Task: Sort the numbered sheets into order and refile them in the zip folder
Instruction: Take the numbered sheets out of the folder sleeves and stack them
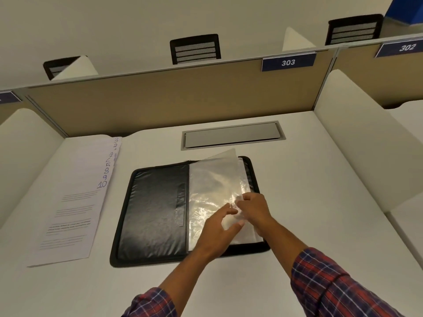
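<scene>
**Hands open a clear pocket for the pages**

Two checked sleeves (pixel 332 284) come in at the bottom, and both arms reach forward to the same spot. The left hand (pixel 217 227) has its fingers spread and rests on the clear pockets (pixel 206 202). It is most likely holding them flat so they do not slide. The right hand (pixel 253 208) is just beside it. Its fingers are curled and pinch the near edge of the lifted pocket (pixel 226 165), which stands up a little from the others. I think the hands are pulling it open so a page can go in.

The pockets sit in the right half of the zip folder (pixel 155 209), which lies open and flat in the middle of the desk (pixel 320 202).

The numbered sheets (pixel 75 202) are not in the folder yet. They lie in a pile on the left of the desk, apart from the folder. The pile is fanned out so the blue numbers peek out one behind the other, with 10 nearest. That makes the order easy to check. Some far numbers are too faint to read.

Further back a grey lid (pixel 231 135) sits in the desk. Behind it is a brown wall (pixel 160 106) with a sign (pixel 288 62) that says 303, and then black chairs (pixel 195 49).
</scene>
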A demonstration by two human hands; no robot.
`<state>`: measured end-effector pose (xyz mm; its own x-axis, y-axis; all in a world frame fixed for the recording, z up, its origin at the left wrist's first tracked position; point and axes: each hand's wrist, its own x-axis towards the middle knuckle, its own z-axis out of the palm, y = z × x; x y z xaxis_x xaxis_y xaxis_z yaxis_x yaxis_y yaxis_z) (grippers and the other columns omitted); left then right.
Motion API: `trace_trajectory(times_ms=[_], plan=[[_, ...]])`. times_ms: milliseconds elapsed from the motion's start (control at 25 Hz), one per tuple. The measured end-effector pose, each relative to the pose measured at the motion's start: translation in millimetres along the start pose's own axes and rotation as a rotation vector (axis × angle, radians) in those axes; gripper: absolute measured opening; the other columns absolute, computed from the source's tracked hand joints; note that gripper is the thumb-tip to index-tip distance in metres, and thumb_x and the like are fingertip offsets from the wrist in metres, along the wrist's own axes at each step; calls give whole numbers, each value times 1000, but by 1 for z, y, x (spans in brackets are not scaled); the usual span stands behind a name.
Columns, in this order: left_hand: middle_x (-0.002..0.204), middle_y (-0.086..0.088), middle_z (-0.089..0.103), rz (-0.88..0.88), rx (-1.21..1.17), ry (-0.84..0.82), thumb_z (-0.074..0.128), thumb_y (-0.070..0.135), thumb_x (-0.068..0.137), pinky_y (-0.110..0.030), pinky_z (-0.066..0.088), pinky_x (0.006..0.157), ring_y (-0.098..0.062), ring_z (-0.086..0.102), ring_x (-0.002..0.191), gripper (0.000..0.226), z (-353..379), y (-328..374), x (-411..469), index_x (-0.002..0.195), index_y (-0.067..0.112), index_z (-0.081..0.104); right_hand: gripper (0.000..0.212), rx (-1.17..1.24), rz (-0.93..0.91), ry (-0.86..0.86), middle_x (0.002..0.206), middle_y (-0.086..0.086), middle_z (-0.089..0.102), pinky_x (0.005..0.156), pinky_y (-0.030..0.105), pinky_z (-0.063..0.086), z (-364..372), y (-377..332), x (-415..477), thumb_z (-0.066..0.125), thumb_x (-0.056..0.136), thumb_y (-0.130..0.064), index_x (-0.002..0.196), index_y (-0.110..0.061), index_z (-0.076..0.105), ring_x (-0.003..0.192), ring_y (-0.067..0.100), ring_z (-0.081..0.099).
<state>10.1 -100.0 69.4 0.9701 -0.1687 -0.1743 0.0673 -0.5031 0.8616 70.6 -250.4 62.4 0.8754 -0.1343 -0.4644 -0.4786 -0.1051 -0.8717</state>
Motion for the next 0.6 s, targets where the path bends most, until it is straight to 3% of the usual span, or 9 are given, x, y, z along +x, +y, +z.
trace_trajectory(times_ms=[120, 200, 320, 400, 480, 600], plan=[[145, 23, 50, -26, 130, 134, 67, 48, 98, -29, 37, 115, 1, 45, 138, 41, -19, -39, -2, 134, 32, 61, 10, -202, -47, 135, 90, 12, 74, 53, 17, 51, -2, 11, 5, 72, 92, -12, 92, -3, 73, 69, 15, 65], [159, 4, 43, -61, 317, 186, 65, 50, 98, -40, 33, 121, -17, 36, 150, 52, -36, -69, -2, 143, 27, 53, 13, -315, -46, 171, 95, 4, 71, 53, 11, 43, -2, 17, 6, 71, 92, -16, 103, -8, 72, 70, 7, 61], [167, -11, 29, -194, 570, 256, 63, 54, 98, -54, 24, 125, -33, 20, 157, 65, -65, -107, -1, 151, 23, 44, 35, -513, -33, 227, 118, 1, 69, 76, 28, 46, -1, 32, 5, 70, 94, -26, 128, -19, 64, 97, 20, 67], [163, -15, 32, -307, 605, 296, 64, 55, 96, -58, 29, 122, -37, 25, 152, 66, -89, -125, 0, 149, 22, 44, 44, -627, -54, 250, 127, 4, 65, 84, 34, 50, 0, 44, 5, 69, 94, -29, 136, -19, 59, 111, 26, 65], [160, -17, 35, -379, 653, 285, 64, 58, 94, -60, 33, 119, -39, 30, 148, 68, -113, -142, -1, 147, 21, 43, 51, -773, -68, 315, 126, 6, 59, 90, 41, 53, 3, 52, 3, 72, 92, -39, 136, -18, 56, 114, 28, 61], [165, -18, 24, -444, 757, 239, 60, 65, 93, -62, 26, 122, -43, 21, 153, 74, -138, -159, -2, 150, 22, 38, 59, -897, 4, 399, 131, 10, 51, 94, 44, 50, 8, 51, 2, 70, 91, -50, 134, -15, 52, 120, 30, 53]])
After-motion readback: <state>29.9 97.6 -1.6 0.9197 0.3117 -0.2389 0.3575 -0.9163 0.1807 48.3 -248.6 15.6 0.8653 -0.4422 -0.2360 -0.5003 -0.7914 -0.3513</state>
